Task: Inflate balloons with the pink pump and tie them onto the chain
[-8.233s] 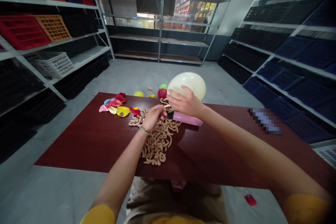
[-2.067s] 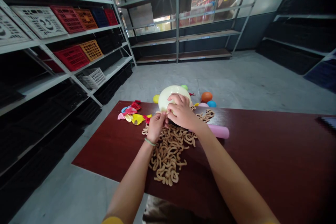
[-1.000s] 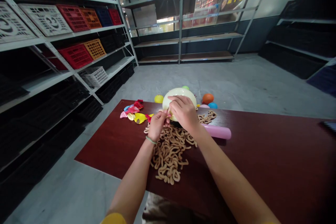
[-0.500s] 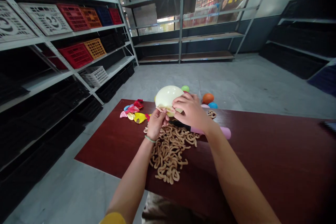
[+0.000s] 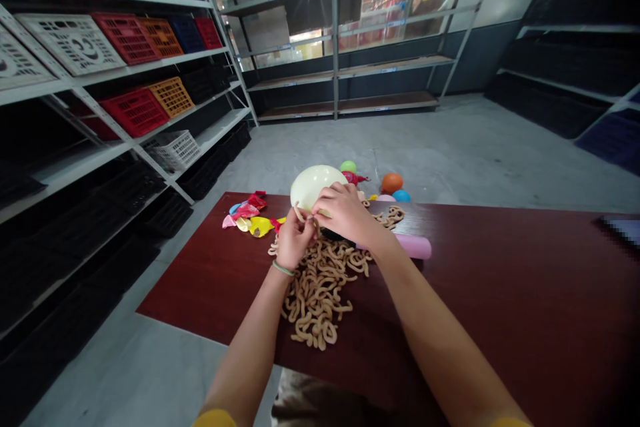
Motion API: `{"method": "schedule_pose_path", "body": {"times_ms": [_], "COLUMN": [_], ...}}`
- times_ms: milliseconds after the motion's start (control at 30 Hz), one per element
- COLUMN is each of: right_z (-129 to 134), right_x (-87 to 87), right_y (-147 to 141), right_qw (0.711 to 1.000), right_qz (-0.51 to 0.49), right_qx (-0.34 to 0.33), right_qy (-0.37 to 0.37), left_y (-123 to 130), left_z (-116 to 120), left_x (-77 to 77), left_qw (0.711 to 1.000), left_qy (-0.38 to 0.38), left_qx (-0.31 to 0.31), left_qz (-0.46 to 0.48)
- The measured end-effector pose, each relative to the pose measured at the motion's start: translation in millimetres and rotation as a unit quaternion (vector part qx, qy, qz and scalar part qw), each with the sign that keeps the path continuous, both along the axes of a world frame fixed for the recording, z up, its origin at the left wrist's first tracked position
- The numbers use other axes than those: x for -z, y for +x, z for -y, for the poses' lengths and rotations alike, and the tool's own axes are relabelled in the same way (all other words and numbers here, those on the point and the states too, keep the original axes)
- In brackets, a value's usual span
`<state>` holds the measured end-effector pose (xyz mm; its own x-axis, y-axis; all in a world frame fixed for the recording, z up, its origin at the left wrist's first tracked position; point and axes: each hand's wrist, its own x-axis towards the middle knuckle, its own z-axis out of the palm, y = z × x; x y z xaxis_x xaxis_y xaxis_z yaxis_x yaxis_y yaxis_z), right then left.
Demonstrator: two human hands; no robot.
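A cream inflated balloon [image 5: 311, 187] sits just above the table's far edge, with my right hand [image 5: 345, 213] cupped over its lower side. My left hand [image 5: 295, 240] wears a thin green band at the wrist and pinches a tan curled strip [image 5: 299, 213] against the balloon's lower edge. The balloon's neck is hidden behind my fingers. A heap of similar tan strips [image 5: 315, 300] lies on the dark red table [image 5: 500, 293] beneath my hands. A pink tube with a black end [image 5: 414, 247] lies to the right of my right hand.
Crumpled coloured balloon scraps [image 5: 247, 213] lie on the table left of my hands. Small orange [image 5: 392, 182], blue [image 5: 401, 196] and green [image 5: 349, 167] balloons lie beyond the far edge. Metal shelves with plastic crates [image 5: 135, 112] stand on the left.
The cream balloon has shifted slightly left and my right hand has moved left and down, uncovering more of the pink tube. The view has also shifted a little.
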<state>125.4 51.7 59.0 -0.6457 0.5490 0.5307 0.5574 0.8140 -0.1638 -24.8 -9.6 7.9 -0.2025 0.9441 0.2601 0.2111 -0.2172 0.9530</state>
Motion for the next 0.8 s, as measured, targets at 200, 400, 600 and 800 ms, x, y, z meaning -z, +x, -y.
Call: {"method": "schedule_pose_path", "body": {"times_ms": [200,400,600,800], "right_z": [6,6,4,4], "right_x": [-1.2,-3.3,-1.6,-2.3], "right_y": [-6,-1,-1,-3], "right_qw": [1.0,0.997,0.995,0.996], "right_qz": [-0.012,-0.054,-0.054,-0.064], "right_qx": [-0.003,-0.018,-0.041,-0.016], "right_qy": [-0.009,-0.048,-0.072,-0.067], "left_y": [1,1,2,3], "left_z": [-2,-2,-1,1], "left_x": [4.9,10.9,11.6,7.1], "left_qw": [0.982,0.981,0.982,0.982], "left_qy": [0.046,0.073,0.081,0.104], "left_qx": [-0.161,-0.167,-0.165,-0.149], "left_qz": [-0.089,-0.062,-0.045,-0.041]}}
